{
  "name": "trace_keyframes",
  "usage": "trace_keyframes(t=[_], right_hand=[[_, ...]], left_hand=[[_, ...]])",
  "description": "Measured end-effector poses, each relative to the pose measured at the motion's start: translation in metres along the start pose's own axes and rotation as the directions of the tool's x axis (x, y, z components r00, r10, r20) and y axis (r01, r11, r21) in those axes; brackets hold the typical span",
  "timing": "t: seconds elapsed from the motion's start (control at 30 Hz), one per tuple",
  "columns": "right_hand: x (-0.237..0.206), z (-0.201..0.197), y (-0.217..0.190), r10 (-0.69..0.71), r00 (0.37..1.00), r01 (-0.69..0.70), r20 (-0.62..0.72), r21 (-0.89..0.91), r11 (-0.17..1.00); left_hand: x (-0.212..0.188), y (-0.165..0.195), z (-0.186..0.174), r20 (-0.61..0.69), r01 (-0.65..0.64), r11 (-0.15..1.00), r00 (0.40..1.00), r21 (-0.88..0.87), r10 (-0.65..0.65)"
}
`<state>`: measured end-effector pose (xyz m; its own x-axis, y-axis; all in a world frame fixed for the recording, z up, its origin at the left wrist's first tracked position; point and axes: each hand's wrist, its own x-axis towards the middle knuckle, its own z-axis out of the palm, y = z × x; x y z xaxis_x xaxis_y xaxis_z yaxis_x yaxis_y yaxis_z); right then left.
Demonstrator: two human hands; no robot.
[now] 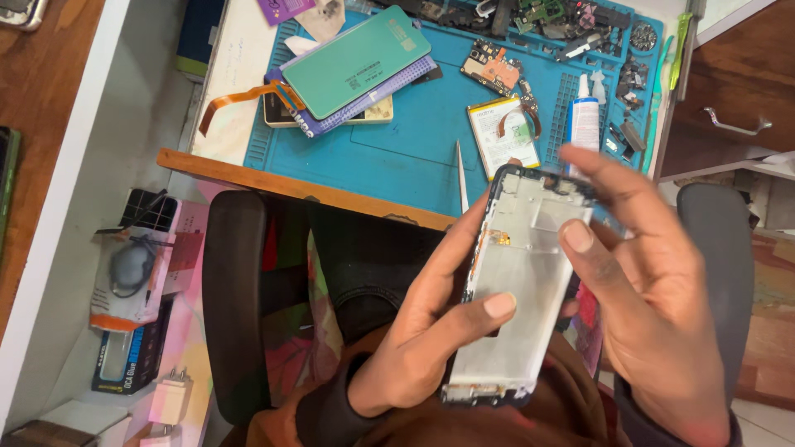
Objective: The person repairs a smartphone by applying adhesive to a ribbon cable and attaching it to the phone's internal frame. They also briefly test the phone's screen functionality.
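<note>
The stripped phone frame (523, 285), its pale inner side facing up, is held over the lap in front of the near edge of the blue work mat (414, 141). The left hand (431, 331) is closed around the frame's left long edge, thumb laid across the bare plate near the lower half, fingers hidden behind. The right hand (646, 290) grips the right edge, thumb pressed on the plate near the upper right and forefinger curled over the far corner; both hands are shut on the part, neither slack. By judgement the frame is light and thin, stiff along its rim but liable to flex across the middle, and the small orange flex piece (497, 238) at its left edge looks fragile. Holding by the two long edges, clear of that flex, appears the sound grip. On the mat lie a green back cover (356, 62) stacked on other phones at far left, a white battery (501, 132), tweezers (461, 174), a white glue bottle (585, 120) and loose circuit parts (538, 25) along the far edge.
</note>
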<state>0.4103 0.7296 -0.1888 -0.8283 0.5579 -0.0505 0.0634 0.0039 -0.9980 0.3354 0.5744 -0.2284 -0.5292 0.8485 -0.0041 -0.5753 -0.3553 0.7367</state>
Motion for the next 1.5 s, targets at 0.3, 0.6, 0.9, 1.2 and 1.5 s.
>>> trace_keyframes(t=[0.3,0.6,0.9,1.2,1.5], right_hand=[[-0.006,0.007,0.008,-0.049,0.999,0.047,0.008,0.158,0.986],[-0.002,0.004,0.017,-0.114,0.993,0.108,0.033,0.151,0.983],[0.0,0.004,0.021,-0.127,0.991,0.122,0.036,0.122,0.985],[0.003,0.005,0.007,-0.097,0.995,0.098,0.02,-0.053,0.994],[0.005,0.004,0.005,-0.144,0.987,0.15,0.074,-0.087,0.985]], left_hand=[[0.003,0.006,0.003,0.009,-0.207,0.809,0.97,0.55,0.242],[-0.003,-0.002,-0.002,0.038,-0.23,0.777,0.966,0.586,0.257],[-0.001,-0.001,0.001,0.026,-0.217,0.813,0.97,0.54,0.241],[-0.001,-0.002,0.0,0.037,-0.236,0.81,0.966,0.536,0.256],[-0.006,-0.008,-0.003,0.048,-0.254,0.814,0.962,0.522,0.27]])
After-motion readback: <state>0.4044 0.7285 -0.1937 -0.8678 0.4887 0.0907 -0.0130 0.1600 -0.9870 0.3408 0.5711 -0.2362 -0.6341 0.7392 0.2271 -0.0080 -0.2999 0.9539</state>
